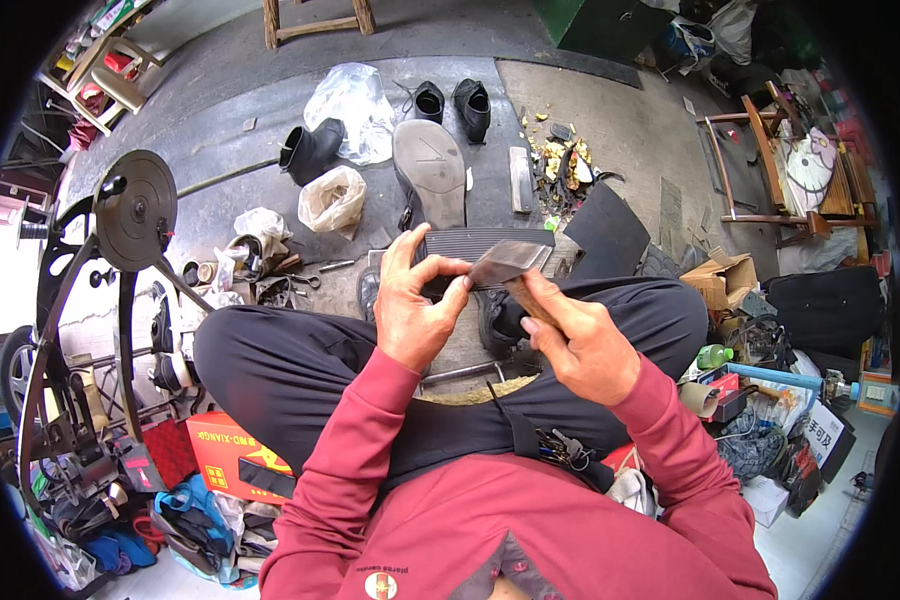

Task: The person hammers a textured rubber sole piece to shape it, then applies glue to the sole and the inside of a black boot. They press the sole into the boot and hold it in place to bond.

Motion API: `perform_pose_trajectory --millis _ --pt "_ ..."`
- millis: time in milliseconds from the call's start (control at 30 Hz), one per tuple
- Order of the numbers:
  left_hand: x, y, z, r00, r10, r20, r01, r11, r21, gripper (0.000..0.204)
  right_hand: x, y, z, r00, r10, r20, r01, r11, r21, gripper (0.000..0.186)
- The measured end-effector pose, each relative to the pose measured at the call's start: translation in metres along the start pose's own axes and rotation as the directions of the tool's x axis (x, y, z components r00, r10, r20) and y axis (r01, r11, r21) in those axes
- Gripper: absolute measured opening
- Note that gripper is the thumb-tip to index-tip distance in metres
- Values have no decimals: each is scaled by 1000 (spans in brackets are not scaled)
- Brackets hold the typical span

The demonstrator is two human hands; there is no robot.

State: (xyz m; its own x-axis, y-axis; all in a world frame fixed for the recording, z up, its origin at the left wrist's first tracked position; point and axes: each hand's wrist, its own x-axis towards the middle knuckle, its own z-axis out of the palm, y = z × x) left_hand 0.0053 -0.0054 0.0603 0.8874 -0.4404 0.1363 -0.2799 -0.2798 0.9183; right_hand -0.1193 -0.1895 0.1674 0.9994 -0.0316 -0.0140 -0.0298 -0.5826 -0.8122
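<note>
My right hand (pixel 587 340) is wrapped round the wooden handle of a cobbler's knife (pixel 503 262) with a broad grey blade. My left hand (pixel 417 303) has its thumb and forefinger pinched together at the blade's left corner; whether anything small lies between them, I cannot tell. Just beyond the blade is a black ribbed strip (pixel 460 241), close to my left fingertips and partly hidden by the knife. Farther forward a shoe (pixel 430 165) rests upside down, its worn grey sole facing up.
Beyond are black shoes (pixel 472 105), a clear plastic bag (pixel 350 105) and a pile of scraps (pixel 567 165). A dark flat sheet (pixel 605 232) lies to the right. On the left stands a machine with a black wheel (pixel 136 210); a red box (pixel 235 455) sits near my left knee.
</note>
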Motion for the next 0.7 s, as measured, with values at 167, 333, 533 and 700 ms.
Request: perform_pose_trajectory --millis 167,333,533,700 --pt "-2 -2 1 1000 -7 -1 7 1000 -15 18 -4 3 4 979 -87 -183 102 992 76 59" --pt "-2 -4 0 1000 -5 0 5 1000 -13 19 -8 11 7 999 13 -34 -12 999 30 60" --pt "-4 -3 0 997 66 32 -68 997 48 44 -13 18 8 993 116 -30 -111 984 140 62" --pt "-10 -3 4 997 73 16 -74 994 85 59 -7 11 -3 971 226 74 -233 966 107 64"
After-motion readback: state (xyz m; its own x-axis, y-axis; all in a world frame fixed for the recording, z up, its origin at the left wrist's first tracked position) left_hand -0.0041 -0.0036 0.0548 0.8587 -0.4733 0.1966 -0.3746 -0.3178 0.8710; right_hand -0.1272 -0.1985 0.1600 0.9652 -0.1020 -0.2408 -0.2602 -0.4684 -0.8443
